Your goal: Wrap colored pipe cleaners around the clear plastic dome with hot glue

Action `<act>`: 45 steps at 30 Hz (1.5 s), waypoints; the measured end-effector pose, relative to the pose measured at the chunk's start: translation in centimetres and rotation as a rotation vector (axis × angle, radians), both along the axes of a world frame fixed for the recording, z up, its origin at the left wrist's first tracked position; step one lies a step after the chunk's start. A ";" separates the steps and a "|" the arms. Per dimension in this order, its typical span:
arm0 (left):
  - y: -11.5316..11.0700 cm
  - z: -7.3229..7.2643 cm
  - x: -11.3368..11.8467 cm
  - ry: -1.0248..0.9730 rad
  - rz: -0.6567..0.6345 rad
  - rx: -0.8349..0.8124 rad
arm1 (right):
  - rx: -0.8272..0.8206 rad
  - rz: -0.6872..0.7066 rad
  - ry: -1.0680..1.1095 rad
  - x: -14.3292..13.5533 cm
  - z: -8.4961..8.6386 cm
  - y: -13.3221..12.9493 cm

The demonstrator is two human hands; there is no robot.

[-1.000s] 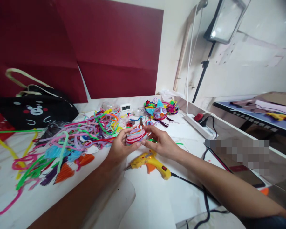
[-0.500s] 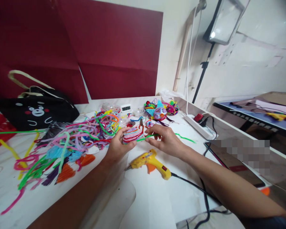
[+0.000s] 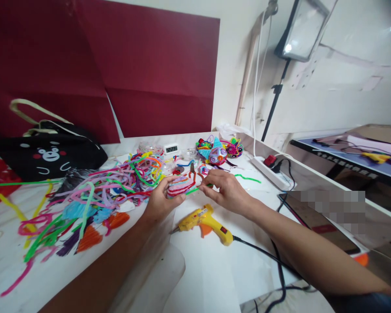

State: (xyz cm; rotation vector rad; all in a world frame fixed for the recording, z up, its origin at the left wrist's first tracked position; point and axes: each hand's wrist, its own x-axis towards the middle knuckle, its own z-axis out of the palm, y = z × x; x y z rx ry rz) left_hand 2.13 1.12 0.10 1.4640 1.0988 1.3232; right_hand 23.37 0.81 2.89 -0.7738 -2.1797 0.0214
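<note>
Over the desk (image 3: 45, 278), left hand (image 3: 159, 200) grips the striped piece (image 3: 178, 185), right hand (image 3: 226, 189) pinches the green strip (image 3: 193, 190), glue gun (image 3: 203, 221) lying nearer!

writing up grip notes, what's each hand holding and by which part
Left hand: striped fuzzy piece, by its left side. Right hand: green strip, pinched near that piece.

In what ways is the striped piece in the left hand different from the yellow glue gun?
The striped piece is held in the left hand; the glue gun lies on the white surface. The striped piece is rounded and multicoloured; the glue gun is pistol-shaped and mainly yellow.
</note>
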 end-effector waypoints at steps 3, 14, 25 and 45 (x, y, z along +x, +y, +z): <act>0.0 0.1 -0.1 -0.004 -0.015 -0.001 | 0.012 0.005 -0.012 0.1 -0.1 0.2; 0.1 0.4 -0.4 -0.066 -0.023 -0.045 | -0.241 0.014 0.099 0.6 0.3 0.7; 1.4 0.0 -1.7 -0.260 0.070 -0.084 | 0.281 -0.088 0.081 0.3 1.3 -1.0; 1.6 0.2 -2.3 -0.502 0.077 -0.005 | -0.793 -0.241 -0.421 1.0 -1.2 -6.2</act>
